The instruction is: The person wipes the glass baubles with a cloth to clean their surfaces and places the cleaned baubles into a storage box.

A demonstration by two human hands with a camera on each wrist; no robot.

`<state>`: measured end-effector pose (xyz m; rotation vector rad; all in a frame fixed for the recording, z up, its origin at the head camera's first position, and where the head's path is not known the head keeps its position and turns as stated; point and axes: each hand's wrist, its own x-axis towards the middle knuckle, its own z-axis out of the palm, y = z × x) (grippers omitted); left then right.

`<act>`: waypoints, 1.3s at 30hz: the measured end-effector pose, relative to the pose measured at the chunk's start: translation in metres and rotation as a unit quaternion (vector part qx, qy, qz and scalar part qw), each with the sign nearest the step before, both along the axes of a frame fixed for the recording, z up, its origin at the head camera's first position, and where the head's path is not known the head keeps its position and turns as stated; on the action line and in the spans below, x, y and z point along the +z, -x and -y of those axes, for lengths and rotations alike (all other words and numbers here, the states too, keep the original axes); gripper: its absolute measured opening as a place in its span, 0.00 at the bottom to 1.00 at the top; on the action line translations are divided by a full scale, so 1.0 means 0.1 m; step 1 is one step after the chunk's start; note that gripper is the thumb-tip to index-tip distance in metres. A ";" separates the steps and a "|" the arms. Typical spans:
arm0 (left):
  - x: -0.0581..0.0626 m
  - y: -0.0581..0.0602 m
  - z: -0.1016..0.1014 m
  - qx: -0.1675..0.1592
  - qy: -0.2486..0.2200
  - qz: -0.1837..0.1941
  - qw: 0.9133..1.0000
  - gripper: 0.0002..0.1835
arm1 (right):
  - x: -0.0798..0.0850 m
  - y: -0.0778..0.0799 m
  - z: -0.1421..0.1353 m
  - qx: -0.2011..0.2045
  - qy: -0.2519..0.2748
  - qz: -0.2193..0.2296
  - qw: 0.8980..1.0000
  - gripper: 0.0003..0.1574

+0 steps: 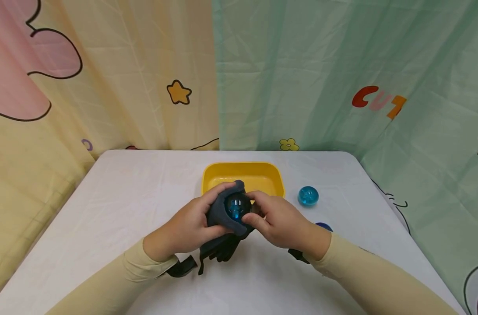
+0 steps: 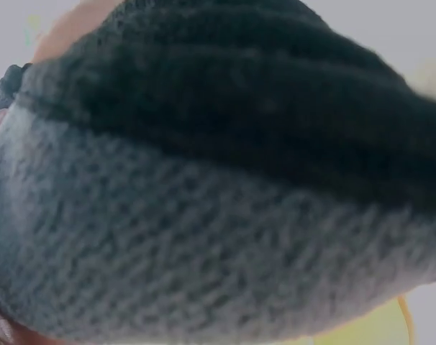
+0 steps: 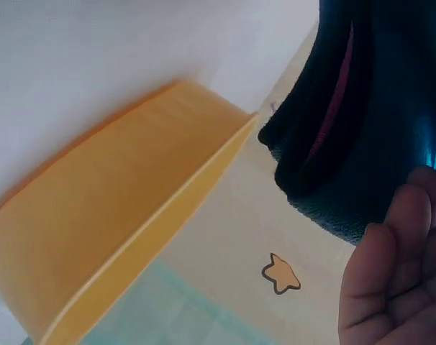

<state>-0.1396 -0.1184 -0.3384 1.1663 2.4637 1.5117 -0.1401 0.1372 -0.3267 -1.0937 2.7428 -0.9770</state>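
Sleeves (image 1: 381,275) nearest, over white table (image 1: 144,197). Left hand (image 1: 188,223) curled round dark cloth bag (image 1: 216,213), mouth spread; right hand (image 1: 284,221) pinches glassy blue ball (image 1: 238,206) in that mouth, just nearside of yellow tray (image 1: 276,171), which sits toward table's far edge. Step, apparently: passing ball through mouth, inward or outward unclear. Next move likely calls for steady mouth, firm pinch on slick ball.
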 end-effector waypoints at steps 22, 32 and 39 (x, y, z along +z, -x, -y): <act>0.03 0.01 0.01 0.009 0.008 -0.004 1.000 0.47 | 0.05 -0.02 0.01 -0.006 -0.035 -0.042 0.998 0.39; 0.02 0.03 0.00 0.016 0.000 -0.009 1.000 0.46 | 0.01 -0.03 0.00 0.021 0.054 -0.012 0.998 0.47; 0.01 0.05 0.02 0.017 -0.013 -0.009 1.000 0.47 | 0.01 -0.01 -0.02 0.037 -0.019 -0.131 0.990 0.43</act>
